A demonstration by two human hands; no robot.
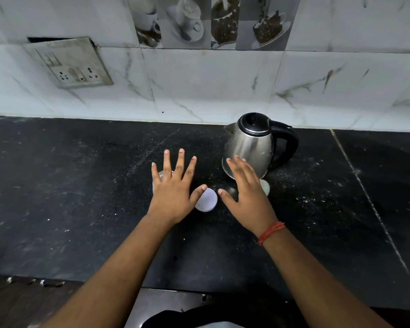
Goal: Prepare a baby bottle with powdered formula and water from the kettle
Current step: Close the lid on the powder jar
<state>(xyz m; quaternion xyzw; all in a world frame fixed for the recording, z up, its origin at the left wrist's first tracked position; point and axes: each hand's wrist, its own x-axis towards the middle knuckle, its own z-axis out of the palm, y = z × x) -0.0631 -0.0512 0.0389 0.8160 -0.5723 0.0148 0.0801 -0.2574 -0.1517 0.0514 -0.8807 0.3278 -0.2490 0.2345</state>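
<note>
A steel kettle (251,147) with a black lid and handle stands on the black counter (81,185) near the wall. My left hand (173,188) hovers flat with fingers spread, over a clear container (161,174) that it mostly hides. A round white lid (207,200) lies beside its thumb. My right hand (246,192) is spread too, in front of the kettle, partly covering a pale green object (265,185). Neither hand holds anything.
A tiled wall with a socket plate (78,67) rises behind the counter. White powder specks dot the dark surface. The counter's front edge runs below my forearms.
</note>
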